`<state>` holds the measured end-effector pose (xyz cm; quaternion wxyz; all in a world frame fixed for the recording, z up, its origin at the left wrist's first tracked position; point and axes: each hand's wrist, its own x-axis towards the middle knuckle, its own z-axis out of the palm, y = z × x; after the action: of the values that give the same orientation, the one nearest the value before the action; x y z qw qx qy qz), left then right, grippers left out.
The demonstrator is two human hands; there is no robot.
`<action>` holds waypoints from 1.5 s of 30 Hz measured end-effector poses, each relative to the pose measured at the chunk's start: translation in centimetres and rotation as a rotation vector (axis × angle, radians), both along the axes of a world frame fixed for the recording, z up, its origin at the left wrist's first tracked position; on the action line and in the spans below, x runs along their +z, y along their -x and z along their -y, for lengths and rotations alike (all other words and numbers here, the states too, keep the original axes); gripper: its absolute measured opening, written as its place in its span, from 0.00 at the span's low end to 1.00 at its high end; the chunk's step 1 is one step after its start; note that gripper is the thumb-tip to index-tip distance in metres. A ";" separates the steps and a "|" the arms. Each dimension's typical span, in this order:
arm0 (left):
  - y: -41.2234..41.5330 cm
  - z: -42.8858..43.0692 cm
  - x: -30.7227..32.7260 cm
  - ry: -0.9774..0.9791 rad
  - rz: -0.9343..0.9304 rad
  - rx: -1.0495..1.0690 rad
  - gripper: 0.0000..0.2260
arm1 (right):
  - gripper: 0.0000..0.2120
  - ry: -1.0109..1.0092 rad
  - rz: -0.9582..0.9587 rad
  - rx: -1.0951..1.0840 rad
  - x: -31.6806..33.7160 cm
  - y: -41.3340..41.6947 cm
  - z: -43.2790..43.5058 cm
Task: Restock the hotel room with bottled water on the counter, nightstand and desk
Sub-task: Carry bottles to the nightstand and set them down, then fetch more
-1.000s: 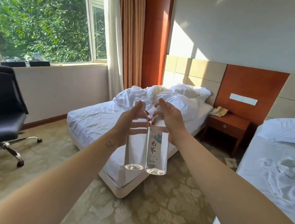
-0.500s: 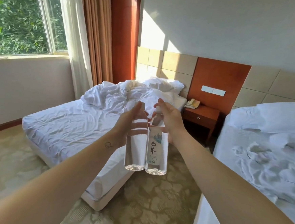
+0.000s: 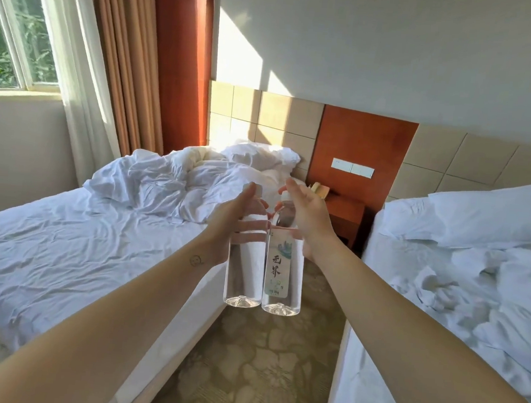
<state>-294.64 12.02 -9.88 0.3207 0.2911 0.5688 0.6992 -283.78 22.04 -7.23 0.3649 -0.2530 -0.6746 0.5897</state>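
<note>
Two clear plastic water bottles are hanging upright side by side in mid-air, touching. The left hand [image 3: 234, 221] is gripping the plain-looking bottle [image 3: 244, 263] near its neck; the right hand [image 3: 307, 217] is gripping the labelled bottle [image 3: 283, 266], whose pale paper label is showing dark brush characters. Both are hovering over patterned carpet [image 3: 260, 375] between two beds [image 3: 79, 250] with rumpled white sheets, the wooden nightstand [image 3: 345, 214] sitting beyond them.
</note>
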 end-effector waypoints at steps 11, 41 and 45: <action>2.3 -9.3 -0.8 0.015 0.008 -0.065 0.21 | 0.16 0.029 -0.010 -0.038 -1.5 1.9 -9.1; 20.3 -42.0 0.3 0.007 -0.108 -0.346 0.22 | 0.15 -0.044 -0.030 -0.344 -0.7 17.4 -38.0; 20.8 -46.0 -0.1 0.012 -0.098 -0.385 0.24 | 0.15 -0.055 -0.010 -0.376 -1.1 17.8 -41.9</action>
<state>-315.48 58.03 -10.02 0.4223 0.4262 0.5217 0.6065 -301.62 63.96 -8.37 0.4788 -0.3614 -0.6295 0.4938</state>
